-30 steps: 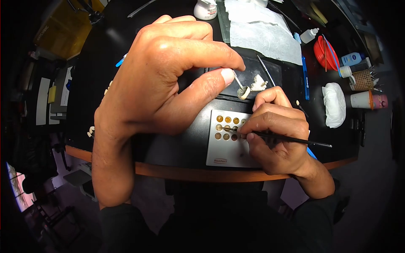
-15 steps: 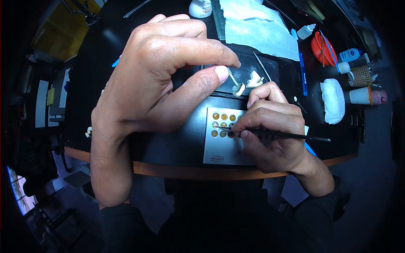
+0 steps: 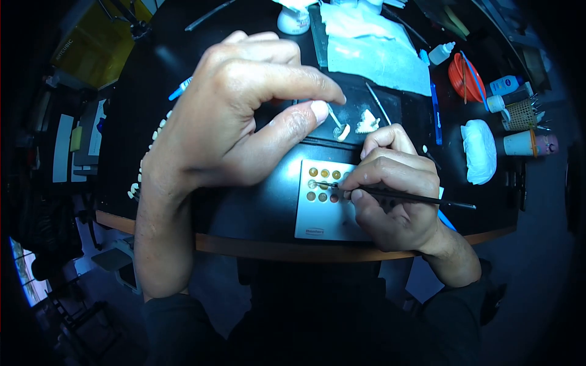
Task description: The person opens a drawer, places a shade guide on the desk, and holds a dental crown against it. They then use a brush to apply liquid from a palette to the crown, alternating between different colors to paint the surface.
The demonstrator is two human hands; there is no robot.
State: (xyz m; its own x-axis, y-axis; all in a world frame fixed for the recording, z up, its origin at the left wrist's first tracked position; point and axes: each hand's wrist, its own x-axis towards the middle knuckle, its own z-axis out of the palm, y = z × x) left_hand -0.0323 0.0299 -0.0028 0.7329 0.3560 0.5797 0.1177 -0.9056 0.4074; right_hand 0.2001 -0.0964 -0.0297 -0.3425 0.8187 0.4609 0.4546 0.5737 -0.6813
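Note:
Thumb and index finger of my left hand (image 3: pixel 244 116) pinch a thin pin (image 3: pixel 333 116) with a small tooth-shaped piece (image 3: pixel 343 132) at its lower end. My right hand (image 3: pixel 397 189) grips a thin dark brush (image 3: pixel 421 197), its tip at a well in the left part of the middle row. The wells, several of them amber and brown, are set in a white palette (image 3: pixel 323 216) lying near the table's front edge. My right fingers cover the palette's right part. Behind them a jagged white piece (image 3: pixel 367 122) lies on a dark tray.
Blue-white tissue (image 3: pixel 378 58) and a white bottle (image 3: pixel 293 22) are at the back. On the right are a red bowl (image 3: pixel 465 78), a white wad (image 3: pixel 480 151), a cup (image 3: pixel 519 143) and a blue pen (image 3: pixel 436 113). Tooth-shaped pieces (image 3: pixel 133 191) line the left.
The camera view has shifted slightly. The tooth-shaped piece on the pin has turned a little. Both hands keep their grips, and the brush tip remains at the palette's wells.

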